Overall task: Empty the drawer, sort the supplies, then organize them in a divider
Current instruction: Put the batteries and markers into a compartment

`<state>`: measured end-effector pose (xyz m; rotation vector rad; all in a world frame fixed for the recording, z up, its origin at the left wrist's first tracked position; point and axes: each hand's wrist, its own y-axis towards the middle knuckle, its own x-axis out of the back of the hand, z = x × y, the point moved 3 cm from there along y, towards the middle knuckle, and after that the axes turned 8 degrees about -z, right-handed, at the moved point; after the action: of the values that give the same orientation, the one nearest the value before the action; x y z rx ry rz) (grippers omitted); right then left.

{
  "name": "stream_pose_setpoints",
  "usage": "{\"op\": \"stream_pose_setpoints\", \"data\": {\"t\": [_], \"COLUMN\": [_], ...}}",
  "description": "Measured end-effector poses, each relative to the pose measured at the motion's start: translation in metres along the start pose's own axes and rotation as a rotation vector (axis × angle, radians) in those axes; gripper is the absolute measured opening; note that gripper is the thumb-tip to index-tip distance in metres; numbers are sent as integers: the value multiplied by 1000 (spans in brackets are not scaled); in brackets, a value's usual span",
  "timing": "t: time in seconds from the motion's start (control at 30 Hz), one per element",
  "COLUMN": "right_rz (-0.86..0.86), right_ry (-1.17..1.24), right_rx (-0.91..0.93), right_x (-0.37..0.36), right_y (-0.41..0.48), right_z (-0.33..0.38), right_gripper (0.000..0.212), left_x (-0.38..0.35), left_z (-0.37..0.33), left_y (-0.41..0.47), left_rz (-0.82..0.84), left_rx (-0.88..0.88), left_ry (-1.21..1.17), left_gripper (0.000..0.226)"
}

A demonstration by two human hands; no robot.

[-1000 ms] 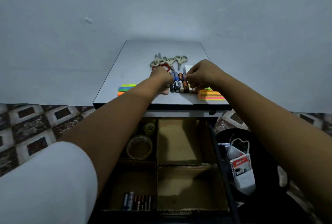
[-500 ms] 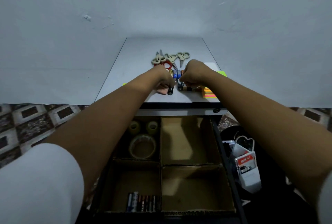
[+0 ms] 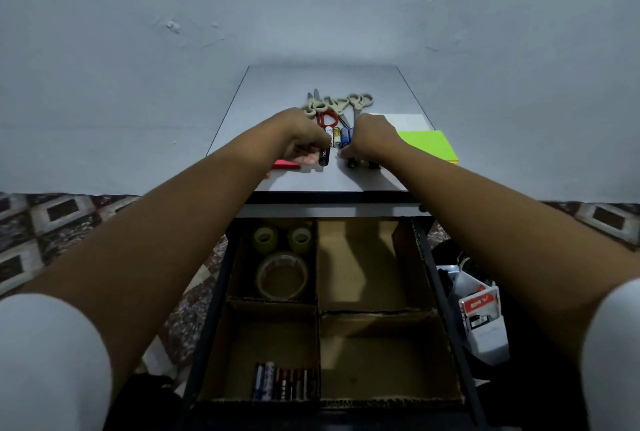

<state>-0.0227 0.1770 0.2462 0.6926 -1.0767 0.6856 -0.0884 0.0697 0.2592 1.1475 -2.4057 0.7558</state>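
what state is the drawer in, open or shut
Open: the drawer is pulled out under the desk top, its cardboard divider showing tape rolls and batteries.

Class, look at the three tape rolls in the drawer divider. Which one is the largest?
The clear roll nearest the viewer; the small yellowish left roll and right roll sit side by side behind it, visibly narrower.

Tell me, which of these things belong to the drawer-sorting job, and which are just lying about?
Job: loose batteries in the grip of left hand and right hand, scissors, sticky notes, tape rolls, sorted batteries, cardboard divider.

Lying about: red-and-white packet in the dark clutter at right, patterned floor tiles.
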Motion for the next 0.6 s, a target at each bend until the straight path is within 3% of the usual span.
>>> {"op": "stream_pose_setpoints", "data": {"t": [0.23, 0.33, 0.6], "right_rz": [-26, -6, 250], "right_ry": [-13, 20, 727], "right_rx": [21, 6, -285], "right_x": [2, 9, 24], "right_y": [-1, -2, -36], "right_z": [4, 3, 2], "right_gripper": [17, 33, 20], "left_x": [2, 6, 18], "left_z": [8, 11, 35], "left_y": [-1, -5, -37], "left_rz": [-23, -18, 8], "left_rx": [22, 35, 4], "left_ry": [-66, -98, -278], "left_gripper": [21, 19, 10]}}
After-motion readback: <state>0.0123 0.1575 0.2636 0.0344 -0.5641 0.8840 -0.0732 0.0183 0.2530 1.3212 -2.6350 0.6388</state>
